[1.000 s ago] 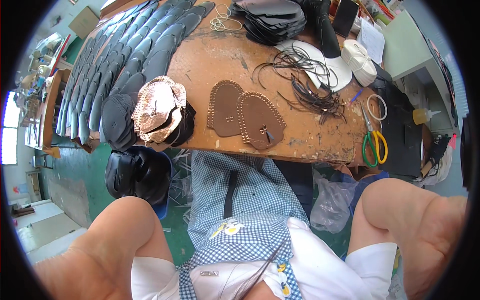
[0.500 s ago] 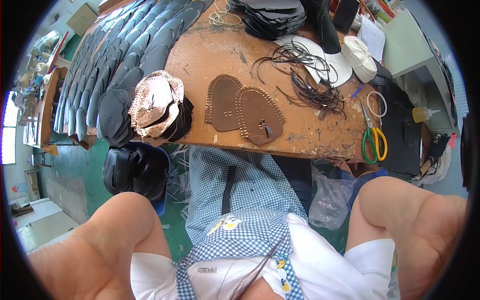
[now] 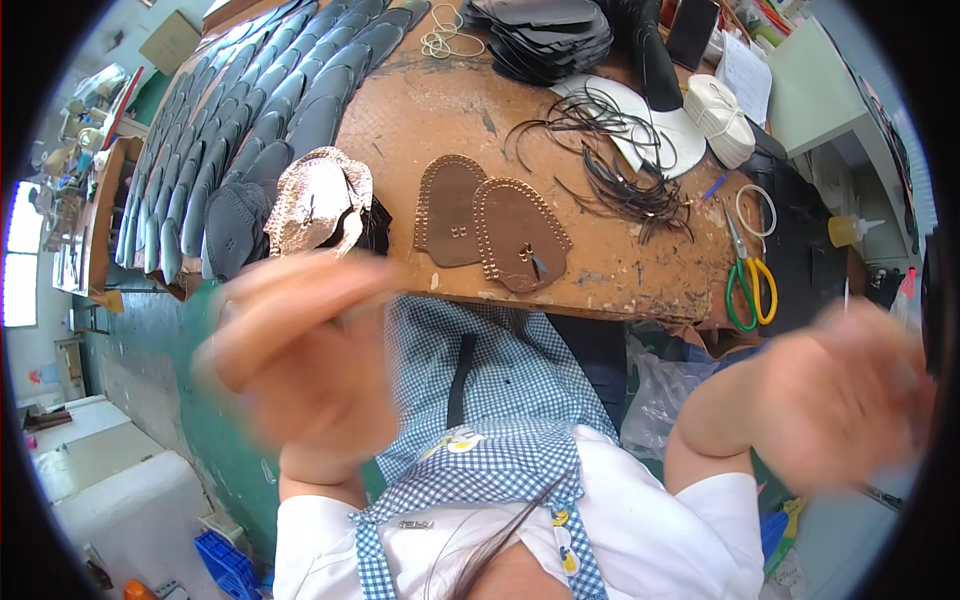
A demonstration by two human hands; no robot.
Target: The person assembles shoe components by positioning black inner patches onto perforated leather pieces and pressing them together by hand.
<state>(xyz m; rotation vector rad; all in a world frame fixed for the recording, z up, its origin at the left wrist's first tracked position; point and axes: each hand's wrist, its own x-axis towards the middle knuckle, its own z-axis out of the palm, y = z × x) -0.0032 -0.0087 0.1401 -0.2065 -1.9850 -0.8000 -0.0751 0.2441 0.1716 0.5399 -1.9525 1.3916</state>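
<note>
My left hand (image 3: 310, 350) is raised in front of the table's near edge, smeared by motion, so its fingers cannot be made out clearly. Nearest to it is a stack of shiny rose-gold cut pieces (image 3: 312, 205) with dark pieces beneath. My right hand (image 3: 845, 395), blurred too, hangs at the far right below the scissors (image 3: 741, 270) with green and yellow handles. Two brown shoe-upper pieces with punched edges, a left one (image 3: 447, 215) and an overlapping right one (image 3: 520, 230), lie between the hands at the table's front. Neither hand touches the table.
Rows of overlapping dark grey pieces (image 3: 270, 110) cover the table's left. A black stack (image 3: 545, 40) stands at the back. Thin black strips (image 3: 635, 190), a white cord bundle (image 3: 718, 120) and a glue bottle (image 3: 850, 231) lie to the right. The wooden table (image 3: 390, 130) ends before my apron.
Both hands have come up from the lower corners and inward, the left toward the rose-gold stack, the right near the picture's right rim. The pieces on the table stay put.
</note>
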